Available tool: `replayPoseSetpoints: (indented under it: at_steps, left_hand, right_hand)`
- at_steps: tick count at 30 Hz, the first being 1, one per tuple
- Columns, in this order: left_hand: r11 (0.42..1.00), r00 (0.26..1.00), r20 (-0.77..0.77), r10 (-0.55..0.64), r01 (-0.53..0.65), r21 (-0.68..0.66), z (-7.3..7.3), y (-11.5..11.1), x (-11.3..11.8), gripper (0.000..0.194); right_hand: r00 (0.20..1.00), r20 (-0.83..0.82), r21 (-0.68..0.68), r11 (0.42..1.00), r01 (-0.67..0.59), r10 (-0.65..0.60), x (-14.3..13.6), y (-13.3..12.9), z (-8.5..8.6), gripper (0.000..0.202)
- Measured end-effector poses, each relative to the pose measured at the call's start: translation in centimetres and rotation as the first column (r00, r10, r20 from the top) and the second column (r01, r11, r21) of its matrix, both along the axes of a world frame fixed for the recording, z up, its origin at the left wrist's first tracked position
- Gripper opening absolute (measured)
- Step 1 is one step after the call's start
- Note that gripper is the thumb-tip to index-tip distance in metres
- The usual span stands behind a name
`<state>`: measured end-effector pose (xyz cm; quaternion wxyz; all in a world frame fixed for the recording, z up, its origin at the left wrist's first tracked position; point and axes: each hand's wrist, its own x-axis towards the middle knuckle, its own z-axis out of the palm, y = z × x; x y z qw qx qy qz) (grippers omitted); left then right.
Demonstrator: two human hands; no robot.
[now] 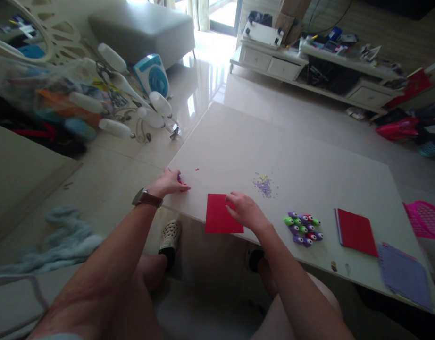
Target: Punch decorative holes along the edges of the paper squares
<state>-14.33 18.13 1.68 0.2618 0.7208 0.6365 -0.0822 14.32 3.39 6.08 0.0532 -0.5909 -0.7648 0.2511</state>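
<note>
At the table's near left corner my left hand is curled around a small red and purple item, mostly hidden by the fingers. My right hand has its fingers bent over the right side of a red paper sheet, which reaches past the table's near edge. A tiny red scrap lies beyond the sheet, on the left. Purple and yellow paper bits are heaped to the right of my right hand. Farther right stand several purple, green and red punches with eye shapes.
A stack of red sheets and purple sheets lie at the right of the white table. Two small objects are near its front edge. A fallen lamp and a blue and white fan stand on the floor beyond the left side.
</note>
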Motion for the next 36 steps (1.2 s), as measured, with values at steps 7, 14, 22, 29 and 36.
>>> replayPoseSetpoints:
  at_steps: [7, 14, 22, 29, 36]
  left_hand:
    - [0.999, 1.000, -0.003, -0.016, 0.016, -0.052, -0.3, -0.5, 0.8, 0.060]
    - [0.999, 0.999, -0.052, -0.008, 0.011, 0.046, 1.4, -1.3, 2.7, 0.063]
    - [0.957, 0.981, -0.118, -0.154, 0.178, 0.228, 3.5, -3.8, 6.9, 0.055]
    - [0.918, 0.924, 0.026, -0.381, 0.375, 0.132, 1.4, -6.4, 10.6, 0.042]
    - [0.869, 0.876, -0.017, -0.482, 0.481, 0.116, -0.1, -7.3, 12.0, 0.047]
  right_hand:
    - [0.999, 0.039, -0.034, 0.999, -0.034, 0.035, -0.4, -0.3, 0.1, 0.008]
    - [0.996, 0.068, -0.052, 0.997, -0.058, 0.061, 0.1, -1.1, -0.3, 0.009]
    - [0.981, 0.157, -0.089, 0.988, 0.130, -0.115, 4.3, -1.9, -0.6, 0.012]
    - [0.783, 0.423, -0.068, 0.846, 0.529, -0.456, 13.2, -3.1, -0.5, 0.030]
    - [0.756, 0.502, -0.277, 0.749, 0.601, -0.421, 16.3, -4.1, -0.7, 0.028]
